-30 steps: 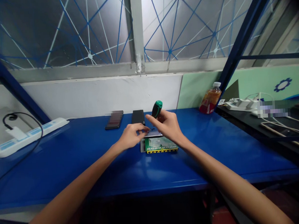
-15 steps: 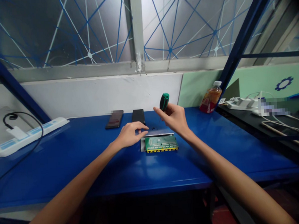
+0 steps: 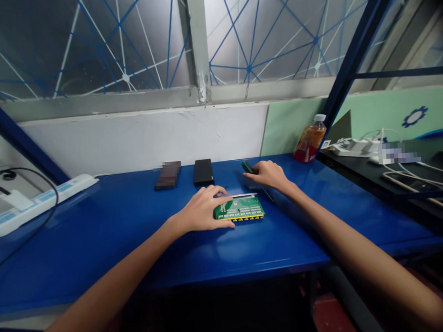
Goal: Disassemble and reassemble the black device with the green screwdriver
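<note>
My left hand [image 3: 205, 209] spans the left end of a green circuit board [image 3: 242, 207] with a row of yellow-edged ports along its front. Its thumb and fingers are spread, the thumb by the front edge and a finger across the board's top. Behind the board shows the thin edge of a metal plate [image 3: 248, 195]. To the right, my right hand [image 3: 269, 174] is closed on a screwdriver [image 3: 248, 167] with a green and black handle, low over the table. Its thin shaft points toward me and to the right. Tiny dark bits [image 3: 226, 186] lie behind the board.
A black box [image 3: 203, 172] and a dark phone [image 3: 167, 175] lie at the back of the blue table [image 3: 167, 258]. A white power strip [image 3: 70, 186] with a black cable is on the left. At the back right stands a drink bottle [image 3: 310, 139], near chargers and cables [image 3: 357, 146].
My right hand has lowered toward the table, and the screwdriver has gone from upright to nearly flat. My left hand has moved forward and right onto the board's left end, its fingers spreading.
</note>
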A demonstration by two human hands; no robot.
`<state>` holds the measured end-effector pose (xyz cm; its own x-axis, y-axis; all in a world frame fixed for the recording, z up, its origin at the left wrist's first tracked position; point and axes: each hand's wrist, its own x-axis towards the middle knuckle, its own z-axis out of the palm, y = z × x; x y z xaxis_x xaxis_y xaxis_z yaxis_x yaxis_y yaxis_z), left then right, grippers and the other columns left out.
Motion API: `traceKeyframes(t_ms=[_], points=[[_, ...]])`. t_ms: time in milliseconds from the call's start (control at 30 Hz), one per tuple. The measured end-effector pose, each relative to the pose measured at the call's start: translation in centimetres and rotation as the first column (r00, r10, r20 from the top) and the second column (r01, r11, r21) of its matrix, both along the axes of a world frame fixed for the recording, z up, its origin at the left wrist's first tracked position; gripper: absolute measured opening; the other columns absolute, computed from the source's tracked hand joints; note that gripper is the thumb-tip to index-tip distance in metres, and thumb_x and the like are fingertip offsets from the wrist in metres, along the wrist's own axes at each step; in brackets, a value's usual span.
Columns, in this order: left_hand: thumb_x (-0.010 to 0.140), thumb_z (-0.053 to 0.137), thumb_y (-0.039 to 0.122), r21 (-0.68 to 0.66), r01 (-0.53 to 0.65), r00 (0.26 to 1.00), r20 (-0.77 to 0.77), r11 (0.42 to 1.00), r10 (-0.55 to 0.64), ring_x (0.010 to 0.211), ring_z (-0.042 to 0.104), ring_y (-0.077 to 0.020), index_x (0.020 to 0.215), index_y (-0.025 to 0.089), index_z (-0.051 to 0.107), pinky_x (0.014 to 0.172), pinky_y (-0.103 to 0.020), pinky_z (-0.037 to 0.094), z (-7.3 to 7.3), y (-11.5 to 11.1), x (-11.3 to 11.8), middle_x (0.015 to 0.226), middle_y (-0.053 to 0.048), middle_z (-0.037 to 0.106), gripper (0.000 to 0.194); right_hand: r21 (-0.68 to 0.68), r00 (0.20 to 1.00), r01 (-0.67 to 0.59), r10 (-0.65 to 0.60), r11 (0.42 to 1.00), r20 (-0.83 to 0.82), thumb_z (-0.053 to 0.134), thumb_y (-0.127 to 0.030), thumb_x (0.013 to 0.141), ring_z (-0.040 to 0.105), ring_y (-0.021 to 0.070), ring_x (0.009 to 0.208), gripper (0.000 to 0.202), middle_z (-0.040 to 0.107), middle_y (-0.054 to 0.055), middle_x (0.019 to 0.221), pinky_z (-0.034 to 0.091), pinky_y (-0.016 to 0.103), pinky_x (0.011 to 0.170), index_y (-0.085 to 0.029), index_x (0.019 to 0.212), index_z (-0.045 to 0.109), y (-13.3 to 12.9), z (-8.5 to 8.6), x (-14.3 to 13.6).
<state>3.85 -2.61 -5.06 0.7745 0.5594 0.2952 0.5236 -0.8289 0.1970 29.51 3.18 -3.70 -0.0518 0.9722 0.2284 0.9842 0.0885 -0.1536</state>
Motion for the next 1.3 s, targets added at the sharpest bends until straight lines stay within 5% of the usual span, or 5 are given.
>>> traceKeyframes(t_ms=[433, 667, 800, 967, 1300], points=[[0.067, 0.077, 0.046, -0.177, -0.058, 0.993, 0.092, 0.982, 0.076, 0.111, 0.052, -0.0301, 0.11, 0.022, 0.059, 0.092, -0.045, 0.044, 0.2, 0.2, 0.1, 0.124, -0.01, 0.05, 0.053, -0.096, 0.996, 0.036, -0.029, 0.995, 0.082, 0.043, -0.071, 0.084, 0.069, 0.0302, 0.083, 0.063, 0.073, 0.017, 0.086, 0.042, 0.032, 0.061, -0.016, 0.084, 0.074, 0.2, -1.4, -0.9], [0.065, 0.077, 0.034, -0.14, -0.055, 0.954, 0.285, 0.989, 0.094, 0.102, 0.056, -0.0257, 0.111, 0.022, 0.056, 0.089, -0.041, 0.046, 1.9, 0.5, -0.6, 0.114, -0.008, 0.054, 0.051, 0.081, 0.995, 0.101, -0.1, 0.992, -0.023, 0.039, -0.071, 0.087, 0.067, 0.0293, 0.078, 0.064, 0.071, 0.017, 0.079, 0.041, 0.032, 0.06, -0.017, 0.075, 0.071, -0.3, -0.2, -0.6], [0.068, 0.076, 0.028, -0.005, -0.113, 0.912, 0.397, 0.994, 0.105, 0.103, 0.056, -0.0237, 0.111, 0.021, 0.055, 0.09, -0.039, 0.046, 2.8, 0.7, -1.1, 0.111, -0.007, 0.056, 0.049, 0.226, 0.94, -0.069, 0.139, 0.972, -0.313, 0.039, -0.067, 0.09, 0.063, 0.0212, 0.067, 0.057, 0.068, 0.008, 0.068, 0.04, 0.029, 0.059, -0.019, 0.076, 0.068, -1.7, 1.2, -1.4], [0.068, 0.074, 0.019, 0.094, -0.202, 0.888, 0.439, 0.975, 0.141, 0.098, 0.058, -0.0213, 0.112, 0.02, 0.056, 0.085, -0.036, 0.048, 3.3, 0.9, -1.5, 0.108, -0.005, 0.057, 0.047, 0.198, 0.627, -0.435, 0.453, 0.879, -0.634, 0.059, -0.063, 0.082, 0.052, 0.0108, 0.045, 0.049, 0.06, -0.003, 0.066, 0.04, 0.025, 0.049, -0.02, 0.106, 0.059, -3.0, 1.7, -2.7], [0.071, 0.073, 0.015, -0.007, -0.2, 0.816, 0.552, 0.98, 0.17, 0.1, 0.061, -0.0222, 0.119, 0.022, 0.058, 0.087, -0.038, 0.049, 2.7, 1.9, -2.1, 0.11, -0.006, 0.061, 0.051, 0.412, 0.748, -0.458, 0.592, 0.788, -0.301, 0.075, -0.042, 0.074, 0.059, 0.013, 0.062, 0.058, 0.066, 0.002, 0.089, 0.044, 0.027, 0.063, -0.02, 0.123, 0.052, -2.7, 0.1, -3.2]])
